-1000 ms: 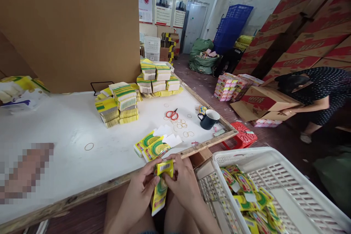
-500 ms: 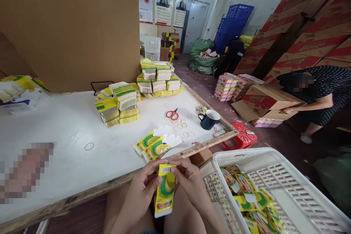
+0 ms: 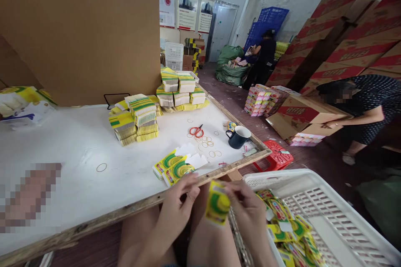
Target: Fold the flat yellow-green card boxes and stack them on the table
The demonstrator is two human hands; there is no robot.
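Observation:
My right hand (image 3: pixel 247 204) grips a small yellow and green carton (image 3: pixel 218 203) by its upper edge, over my lap; the carton is blurred by motion. To its left, my left hand (image 3: pixel 181 200) holds nothing, its thumb and fingers apart near the table's front edge. Just beyond that hand, a few flat yellow cartons (image 3: pixel 178 167) with white flaps lie overlapped on the white table (image 3: pixel 75 192). At the right, a white plastic basket (image 3: pixel 316 179) contains several yellow cartons (image 3: pixel 291 229).
Stacks of flat cartons (image 3: pixel 140 117) stand at the table's back, before a large cardboard sheet (image 3: pixel 81 33). Red scissors (image 3: pixel 196 131), rubber bands (image 3: pixel 206 142) and a dark mug (image 3: pixel 239 137) lie nearer. A person bends over a cardboard box (image 3: pixel 300 112) beyond a red stool (image 3: pixel 277 156).
My right hand has carried the carton to the right, toward the basket. My left hand has let go of it. A person in the background has straightened up.

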